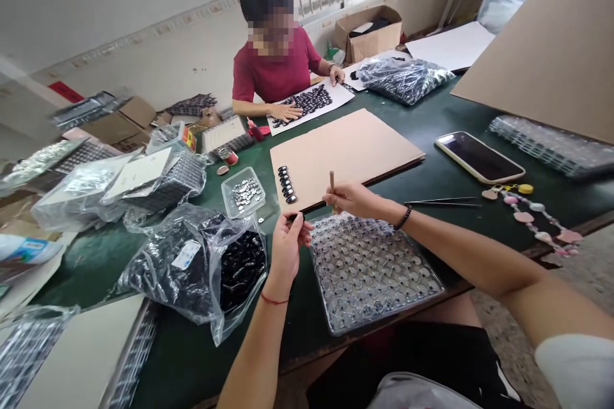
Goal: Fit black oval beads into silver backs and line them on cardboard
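Observation:
My left hand (pixel 288 243) pinches a small black piece (pixel 292 218) over the near edge of a cardboard sheet (pixel 340 147). In my right hand (pixel 352 199) is a thin wooden stick (pixel 332 182), held upright. Beneath both hands lies a clear plastic tray (pixel 377 275) with rows of round cells. Several black pieces with shiny centres (pixel 286 185) form a column on the sheet's left side. Left of my left hand, an open plastic bag (pixel 192 268) holds many black pieces (pixel 242 268). A clear box (pixel 243 193) contains small silvery parts.
Across the green table (pixel 412 124), a person in a red shirt (pixel 273 70) handles black pieces on a white board. Tweezers (pixel 441 202), a phone (pixel 480 156) and a beaded strap (pixel 532 217) lie right; wrapped stacks (pixel 158 179) stand left. Cardboard (pixel 547 45) juts in upper right.

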Tool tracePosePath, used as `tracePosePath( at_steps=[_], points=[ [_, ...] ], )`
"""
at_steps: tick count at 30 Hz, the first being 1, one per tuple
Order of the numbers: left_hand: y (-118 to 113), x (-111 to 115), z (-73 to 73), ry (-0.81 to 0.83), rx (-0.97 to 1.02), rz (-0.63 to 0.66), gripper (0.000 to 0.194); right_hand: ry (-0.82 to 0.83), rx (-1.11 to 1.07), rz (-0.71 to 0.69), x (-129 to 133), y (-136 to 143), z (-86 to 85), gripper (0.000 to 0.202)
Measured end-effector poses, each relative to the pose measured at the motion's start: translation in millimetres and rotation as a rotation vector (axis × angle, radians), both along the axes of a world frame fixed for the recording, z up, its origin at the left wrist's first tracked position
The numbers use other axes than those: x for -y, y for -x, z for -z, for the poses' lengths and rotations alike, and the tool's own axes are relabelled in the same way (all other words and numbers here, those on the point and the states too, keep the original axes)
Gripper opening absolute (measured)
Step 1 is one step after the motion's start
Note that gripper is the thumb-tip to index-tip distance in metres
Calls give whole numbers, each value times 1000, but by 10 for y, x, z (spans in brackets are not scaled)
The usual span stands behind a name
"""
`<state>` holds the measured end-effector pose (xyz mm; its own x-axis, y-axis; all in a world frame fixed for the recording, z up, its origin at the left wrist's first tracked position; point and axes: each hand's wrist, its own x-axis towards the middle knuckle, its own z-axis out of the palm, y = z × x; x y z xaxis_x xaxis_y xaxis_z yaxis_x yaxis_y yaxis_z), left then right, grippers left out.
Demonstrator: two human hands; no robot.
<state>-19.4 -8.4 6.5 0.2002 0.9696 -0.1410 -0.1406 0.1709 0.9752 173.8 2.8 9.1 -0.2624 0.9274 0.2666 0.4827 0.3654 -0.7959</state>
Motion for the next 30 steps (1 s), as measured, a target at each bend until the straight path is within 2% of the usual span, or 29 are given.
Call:
tracePosePath(
  at_steps=[3, 5, 9, 11, 13, 16, 19, 22, 25, 30],
  points=[
    [-2, 19, 12, -41, -47, 8, 18, -63, 111, -54, -2, 19, 25, 30],
    [-15, 31, 21, -66, -82, 17, 19, -126, 189, -77, 26, 22, -17, 29],
    [-56, 65, 38, -102, -178, 58, 24, -186, 191, -8, 186, -35, -168, 32],
    [-73, 95, 49, -126, -264, 96, 29, -194, 151, 28, 304, -72, -187, 34],
    [-88, 136, 56, -173, -365, 136, 36, -197, 131, 40, 420, -88, -143, 34],
    [-114, 206, 37, -244, -458, 175, 32, -252, 178, 27, 545, -54, -24, 33],
    [-144, 262, -14, -271, -529, 241, 31, -353, 222, -26, 593, 4, 55, 33],
    [-163, 294, -63, -284, -580, 302, 33, -430, 211, -17, 591, 24, 77, 29],
    [-169, 304, -76, -301, -585, 288, 32, -481, 188, 18, 585, 11, 81, 26],
    [-162, 291, -44, -318, -551, 210, 31, -506, 157, -1, 610, 0, 58, 22]
  ],
)
